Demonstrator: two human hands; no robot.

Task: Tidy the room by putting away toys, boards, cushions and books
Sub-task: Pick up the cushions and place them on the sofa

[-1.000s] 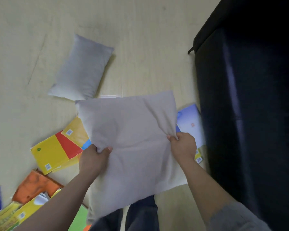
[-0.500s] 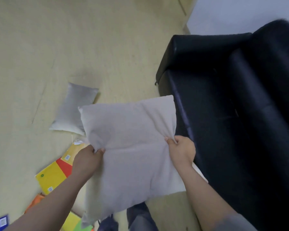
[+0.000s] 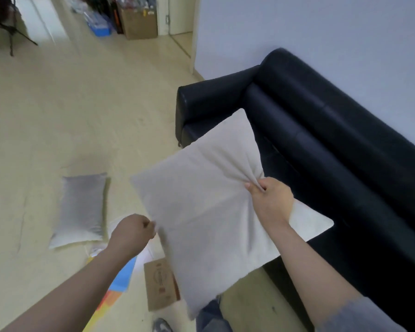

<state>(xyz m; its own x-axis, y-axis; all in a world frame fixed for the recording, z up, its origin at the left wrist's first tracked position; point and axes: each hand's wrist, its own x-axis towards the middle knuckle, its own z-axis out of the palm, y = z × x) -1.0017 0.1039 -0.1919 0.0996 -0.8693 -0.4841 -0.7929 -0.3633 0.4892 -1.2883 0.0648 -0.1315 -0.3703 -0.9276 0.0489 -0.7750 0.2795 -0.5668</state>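
Observation:
A large square beige cushion (image 3: 201, 207) hangs in front of me, tilted, its far corner over the seat of a black leather sofa (image 3: 321, 144). My right hand (image 3: 271, 200) pinches a fold of its fabric on the right side. My left hand (image 3: 132, 233) grips its left edge with curled fingers. A smaller grey cushion (image 3: 82, 209) lies flat on the floor to the left. Below my arms lie a brown book (image 3: 159, 283) and colourful boards (image 3: 120, 281), partly hidden by my left arm.
The sofa stands against a pale wall (image 3: 321, 32) on the right. Cardboard boxes (image 3: 139, 25) and clutter sit at the far end of the room. Pale bare floor (image 3: 70, 116) stretches left of the sofa. My shoe (image 3: 162, 325) shows at the bottom.
The cushion has risen and swung right toward the sofa, tilting as it went. My view has lifted, showing the wall and far room; most floor boards dropped out of sight.

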